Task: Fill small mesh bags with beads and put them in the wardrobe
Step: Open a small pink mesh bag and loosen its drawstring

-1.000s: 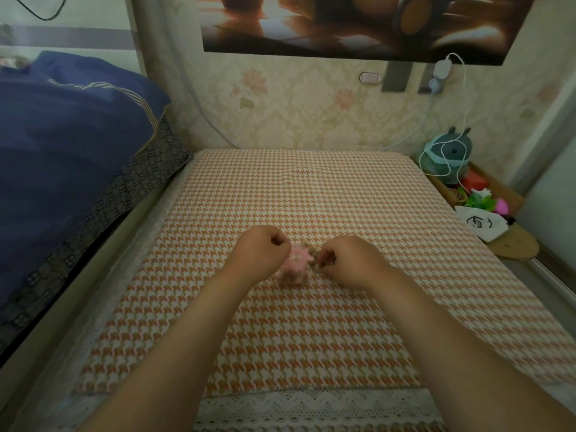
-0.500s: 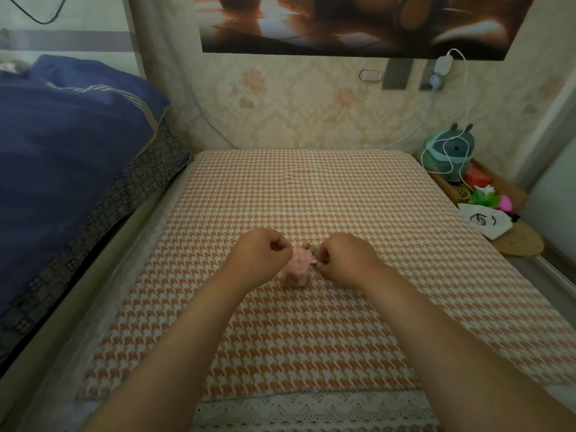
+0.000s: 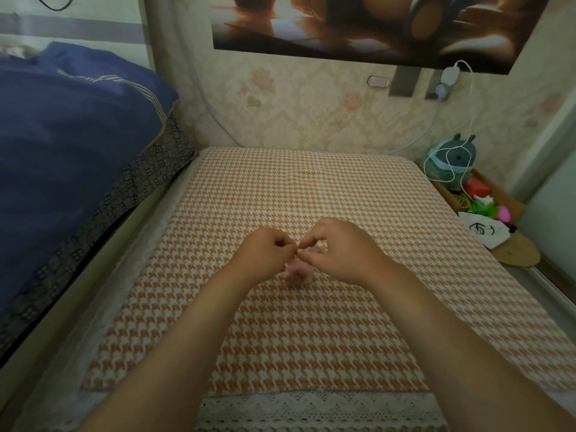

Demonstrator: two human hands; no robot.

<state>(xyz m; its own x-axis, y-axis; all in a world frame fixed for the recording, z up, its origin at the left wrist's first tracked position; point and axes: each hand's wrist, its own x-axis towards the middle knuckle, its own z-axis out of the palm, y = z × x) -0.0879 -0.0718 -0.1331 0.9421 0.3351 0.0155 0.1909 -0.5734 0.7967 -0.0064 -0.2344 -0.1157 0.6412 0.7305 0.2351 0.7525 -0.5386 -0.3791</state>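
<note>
A small pink mesh bag (image 3: 295,271) rests on the orange-and-white houndstooth cloth (image 3: 311,332) at the middle of the table. My left hand (image 3: 265,255) and my right hand (image 3: 339,251) meet just above it, fingertips pinched together at the bag's top. Both hands cover most of the bag; only its lower pink part shows. Whether beads are inside, and any drawstring, cannot be made out. No wardrobe is in view.
A bed with a dark blue quilt (image 3: 68,157) runs along the left. A wallpapered wall stands behind the table. At the right, a low shelf holds a teal plush toy (image 3: 452,160), a white cable, a white pouch (image 3: 481,232) and a round wooden disc (image 3: 517,255).
Both hands have come closer together and lifted slightly above the bag, fingertips now touching over its top. The bag is more hidden than before.
</note>
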